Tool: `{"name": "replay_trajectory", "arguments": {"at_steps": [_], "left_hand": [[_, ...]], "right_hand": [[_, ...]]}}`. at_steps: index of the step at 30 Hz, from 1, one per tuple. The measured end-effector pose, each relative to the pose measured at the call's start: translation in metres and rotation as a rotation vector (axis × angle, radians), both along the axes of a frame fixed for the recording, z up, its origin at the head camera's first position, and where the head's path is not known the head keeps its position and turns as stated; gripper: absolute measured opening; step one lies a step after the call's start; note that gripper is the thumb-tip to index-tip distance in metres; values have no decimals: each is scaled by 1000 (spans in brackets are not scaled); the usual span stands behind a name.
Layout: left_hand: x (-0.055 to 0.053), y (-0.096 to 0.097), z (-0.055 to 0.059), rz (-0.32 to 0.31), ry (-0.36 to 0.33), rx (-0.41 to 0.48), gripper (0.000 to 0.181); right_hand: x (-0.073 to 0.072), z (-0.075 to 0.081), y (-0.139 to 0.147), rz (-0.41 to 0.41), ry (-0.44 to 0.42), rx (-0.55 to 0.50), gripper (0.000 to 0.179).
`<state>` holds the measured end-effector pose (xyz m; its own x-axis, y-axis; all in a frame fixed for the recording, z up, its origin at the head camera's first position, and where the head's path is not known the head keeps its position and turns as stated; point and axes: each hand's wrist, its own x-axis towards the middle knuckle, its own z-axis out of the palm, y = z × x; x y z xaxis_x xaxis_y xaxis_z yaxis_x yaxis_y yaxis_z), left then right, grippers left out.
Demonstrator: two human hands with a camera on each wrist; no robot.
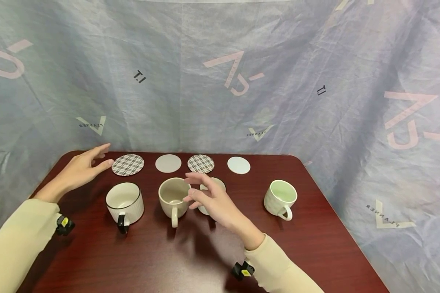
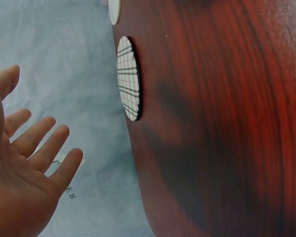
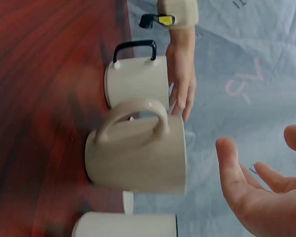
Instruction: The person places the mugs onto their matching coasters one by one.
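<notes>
My left hand (image 1: 81, 169), fingers apart and holding nothing, hovers at the table's far left beside a plaid coaster (image 1: 128, 165). In the left wrist view its palm and spread fingers (image 2: 42, 143) show against the curtain. My right hand (image 1: 216, 199) hangs over a white mug (image 1: 220, 185), covering much of it, with fingertips close to the beige mug (image 1: 172, 197). The right wrist view shows those fingers loosely bent and apart from the beige mug (image 3: 138, 158). Left of the beige mug stands a ribbed white mug (image 1: 126, 203) with a black handle.
Along the back edge also lie a plain greyish coaster (image 1: 168, 163), another plaid coaster (image 1: 201, 164) and a pale round coaster (image 1: 238, 165). A light green mug (image 1: 280, 199) stands apart on the right. A printed curtain (image 1: 220, 81) hangs behind the dark red wooden table (image 1: 143, 260).
</notes>
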<state>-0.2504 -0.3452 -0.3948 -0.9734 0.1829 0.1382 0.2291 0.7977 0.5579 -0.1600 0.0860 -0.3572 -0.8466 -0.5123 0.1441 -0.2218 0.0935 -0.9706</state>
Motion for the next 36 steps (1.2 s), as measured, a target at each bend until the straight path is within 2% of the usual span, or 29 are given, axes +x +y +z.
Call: {"name": "replay_trajectory", "arguments": {"at_steps": [6,10,20,28,36], "left_hand": [[-5,-1,-7,0,-48,16,85],[-9,-1,-12,-10,-58,24,86],[-17,-6,-23,-37,-58,23,84],[-23,-7,-30,-62,-56,-3,80],[-30,-8,-34,-61,-72,-42,80]], "right_hand": [[7,-4,-13,63,-61,-37,49],[10,-8,-23,87,-69,-70,49],[17,-23,-40,64,-118,-6,45],[19,-31,-52,63,-81,31,43],[25,-38,-62,94,-46,61,46]]}}
